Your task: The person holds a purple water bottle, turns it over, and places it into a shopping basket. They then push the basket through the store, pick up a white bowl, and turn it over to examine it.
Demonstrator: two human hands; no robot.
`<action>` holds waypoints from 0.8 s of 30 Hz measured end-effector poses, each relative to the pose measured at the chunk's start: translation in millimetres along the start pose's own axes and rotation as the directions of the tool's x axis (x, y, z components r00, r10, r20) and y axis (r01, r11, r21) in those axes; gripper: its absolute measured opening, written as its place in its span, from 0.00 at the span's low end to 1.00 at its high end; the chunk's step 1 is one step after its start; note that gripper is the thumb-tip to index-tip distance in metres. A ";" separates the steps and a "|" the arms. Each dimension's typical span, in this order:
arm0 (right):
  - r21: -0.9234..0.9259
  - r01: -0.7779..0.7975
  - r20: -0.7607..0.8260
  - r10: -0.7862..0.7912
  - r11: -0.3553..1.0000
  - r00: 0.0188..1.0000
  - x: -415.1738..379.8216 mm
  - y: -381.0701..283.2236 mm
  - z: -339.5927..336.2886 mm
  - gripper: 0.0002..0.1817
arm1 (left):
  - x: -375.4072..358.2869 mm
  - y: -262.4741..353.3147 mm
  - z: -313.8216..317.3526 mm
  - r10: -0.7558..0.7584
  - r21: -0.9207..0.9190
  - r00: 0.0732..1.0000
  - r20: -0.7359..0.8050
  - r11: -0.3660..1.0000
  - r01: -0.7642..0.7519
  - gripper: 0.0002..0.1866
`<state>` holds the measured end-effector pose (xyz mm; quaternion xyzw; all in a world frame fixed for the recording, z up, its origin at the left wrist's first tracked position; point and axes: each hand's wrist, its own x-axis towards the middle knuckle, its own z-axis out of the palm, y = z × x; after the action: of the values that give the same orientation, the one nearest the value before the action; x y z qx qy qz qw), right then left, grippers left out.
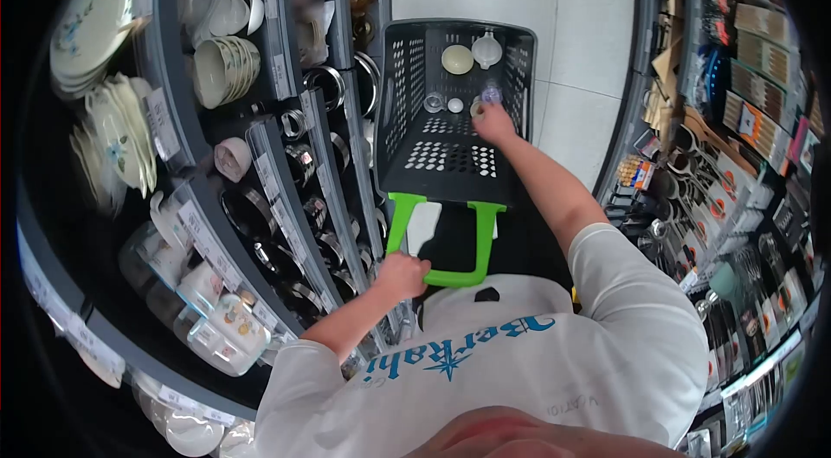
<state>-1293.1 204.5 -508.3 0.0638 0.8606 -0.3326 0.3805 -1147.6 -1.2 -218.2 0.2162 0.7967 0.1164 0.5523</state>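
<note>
My left hand (403, 276) is closed around the left corner of the green handle (467, 278) of a dark grey shopping basket (394, 172). Inside the basket reaches my right hand (494, 123), fingers bent around a small pale-rimmed item (476, 108) whose kind I cannot tell. Just beyond those fingertips is a clear glass (491, 92). Left of them lie a small white piece (454, 105) and another clear glass (434, 101). Deeper in are a cream bowl (457, 60) and a white lidded-looking vessel (486, 50).
Shelves on the left hold stacked bowls (227, 71), plates (95, 21), white spoons (230, 3) and metal pans (247, 214). On the right hang kitchen utensils (692, 190) and packaged goods (762, 68). Pale floor tiles (589, 51) run between both sides.
</note>
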 end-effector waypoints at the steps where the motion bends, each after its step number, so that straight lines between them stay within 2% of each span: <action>1: 0.010 0.001 -0.002 -0.001 1.000 1.000 16.4 6.7 6.6 0.17 | -0.5 -2.0 6.5 0.004 -0.013 1.000 -0.026 1.000 -0.004 0.10; 3: -0.073 -0.162 -0.056 0.158 0.984 0.986 50.7 20.6 17.3 0.19 | 2.4 -4.3 4.2 0.025 -0.022 0.999 0.037 0.999 -0.024 0.10; 6: -0.151 -0.241 -0.073 0.233 0.959 0.970 89.4 24.5 26.0 0.21 | 0.4 -1.2 7.4 0.026 -0.038 0.997 0.076 0.999 -0.024 0.10; 7: -0.124 -0.277 -0.053 0.272 0.953 0.961 103.5 23.6 28.5 0.24 | 0.9 -3.5 8.0 0.031 -0.050 0.996 0.084 0.998 -0.027 0.11; 11: -0.111 -0.289 -0.098 0.279 0.951 0.955 155.9 22.8 41.5 0.28 | 0.5 -6.4 9.0 0.076 -0.126 0.997 0.026 0.989 -0.072 0.10; 13: -0.161 -0.278 -0.107 0.263 0.947 0.959 184.9 31.1 49.2 0.29 | 1.0 -6.7 2.0 0.091 -0.208 0.992 0.092 0.976 -0.070 0.04; 17: -0.269 -0.335 -0.057 0.333 0.903 0.941 230.7 35.1 45.1 0.33 | 1.0 -8.4 -2.1 0.116 -0.262 0.987 0.113 0.962 -0.083 0.04; 18: -0.281 -0.330 -0.095 0.316 0.901 0.944 241.6 40.0 48.5 0.36 | 1.1 -9.1 0.7 0.113 -0.266 0.987 0.119 0.961 -0.078 0.04; 21: -0.249 -0.419 -0.032 0.425 0.873 0.905 262.5 38.4 41.3 0.43 | -1.4 -10.3 9.9 0.135 -0.262 0.991 0.007 0.956 -0.128 0.13; 23: -0.278 -0.431 -0.015 0.444 0.859 0.896 267.1 41.9 45.6 0.51 | -0.8 -9.5 6.1 0.131 -0.290 0.991 0.023 0.950 -0.119 0.11; 24: -0.283 -0.432 -0.008 0.449 0.856 0.894 267.4 46.4 50.5 0.51 | 0.6 -10.0 4.6 0.133 -0.302 0.991 0.024 0.946 -0.120 0.10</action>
<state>-1433.1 170.6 -743.7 0.1953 0.8495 -0.1146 0.4765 -1145.7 -9.9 -224.7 0.1834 0.7419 0.2662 0.5875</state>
